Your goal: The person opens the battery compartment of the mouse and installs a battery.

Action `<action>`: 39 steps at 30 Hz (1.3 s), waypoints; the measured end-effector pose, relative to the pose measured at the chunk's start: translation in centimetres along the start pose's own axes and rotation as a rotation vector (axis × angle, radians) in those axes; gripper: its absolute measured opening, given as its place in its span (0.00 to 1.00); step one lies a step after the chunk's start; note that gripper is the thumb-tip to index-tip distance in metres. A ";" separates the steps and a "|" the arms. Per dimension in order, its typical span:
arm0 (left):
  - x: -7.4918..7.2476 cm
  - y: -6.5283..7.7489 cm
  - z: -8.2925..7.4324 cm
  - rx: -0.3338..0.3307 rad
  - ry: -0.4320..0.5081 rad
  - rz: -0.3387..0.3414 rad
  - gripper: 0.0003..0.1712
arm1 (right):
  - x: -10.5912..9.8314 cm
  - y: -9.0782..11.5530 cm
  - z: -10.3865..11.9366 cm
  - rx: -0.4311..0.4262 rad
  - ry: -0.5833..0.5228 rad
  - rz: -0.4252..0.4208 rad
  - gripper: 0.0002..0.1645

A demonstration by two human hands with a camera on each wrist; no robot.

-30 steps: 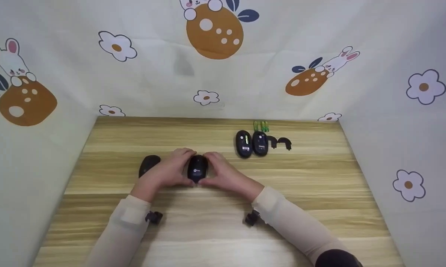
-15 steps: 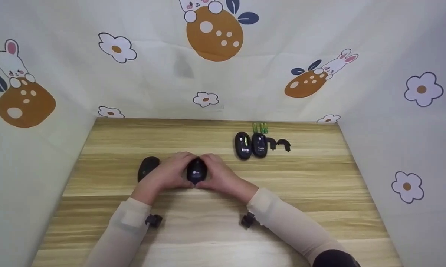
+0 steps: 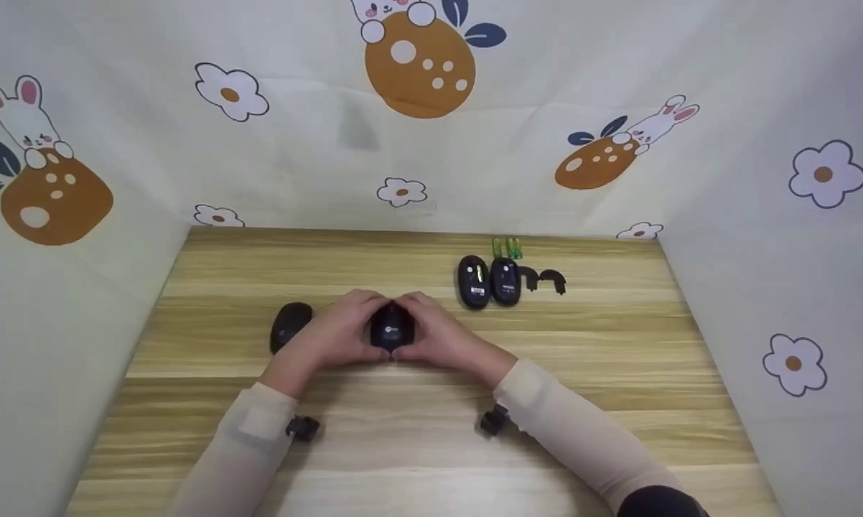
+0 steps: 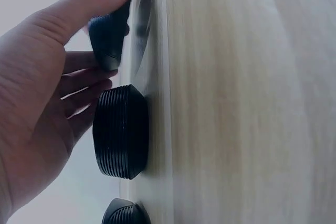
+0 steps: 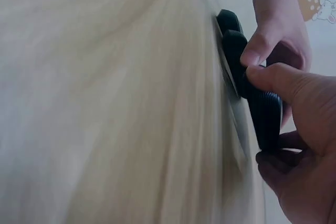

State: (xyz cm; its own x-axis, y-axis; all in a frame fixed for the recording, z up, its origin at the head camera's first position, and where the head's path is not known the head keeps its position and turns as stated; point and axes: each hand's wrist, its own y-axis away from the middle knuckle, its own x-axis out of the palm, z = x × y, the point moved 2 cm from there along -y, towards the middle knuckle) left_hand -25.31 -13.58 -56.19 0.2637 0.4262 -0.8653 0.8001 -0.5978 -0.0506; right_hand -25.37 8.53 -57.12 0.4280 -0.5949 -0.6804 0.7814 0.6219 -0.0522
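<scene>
Both hands grip a black computer mouse [image 3: 392, 330], its top with a small pale logo facing up. My left hand [image 3: 345, 330] holds its left side and my right hand [image 3: 439, 334] its right, thumbs meeting at the near end. In the right wrist view the gripped mouse [image 5: 265, 116] sits at a slant to the tabletop. A second black mouse [image 3: 288, 327] lies by my left wrist, partly behind the forearm. The left wrist view shows the ribbed side of a mouse [image 4: 122, 132] on the table below the left palm, with another dark ribbed shape [image 4: 126, 213] beyond.
Two mice lie upside down at back right: one [image 3: 473, 282] shows a green battery inside, the other [image 3: 505, 281] sits right beside it. Small green batteries [image 3: 514, 248] lie behind them. Two curved black covers [image 3: 553, 280] are to their right. A patterned cloth [image 3: 316, 158] walls the table.
The gripped mouse has shifted slightly right with both hands and looks more tilted, shorter and wider in the head view. The other mice, batteries and covers stay put.
</scene>
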 end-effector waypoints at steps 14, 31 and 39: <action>1.0 -1.3 -1.7 0.017 0.163 -0.066 0.54 | -3.0 2.6 -1.8 -0.035 -0.039 -0.031 0.55; 3.1 -2.2 -3.9 0.075 0.267 -0.160 0.57 | -5.2 5.4 -3.0 -0.099 -0.009 -0.076 0.58; 3.6 -2.9 -5.1 0.088 0.312 -0.203 0.54 | -6.2 6.6 -3.4 -0.148 -0.060 -0.143 0.55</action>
State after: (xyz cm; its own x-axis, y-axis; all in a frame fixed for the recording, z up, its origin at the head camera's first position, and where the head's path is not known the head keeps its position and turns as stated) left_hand -23.94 -6.82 -56.63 0.2669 0.7202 -0.6403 0.8071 -0.5302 -0.2599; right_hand -24.43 18.06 -55.76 0.3475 -0.7092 -0.6134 0.7626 0.5944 -0.2551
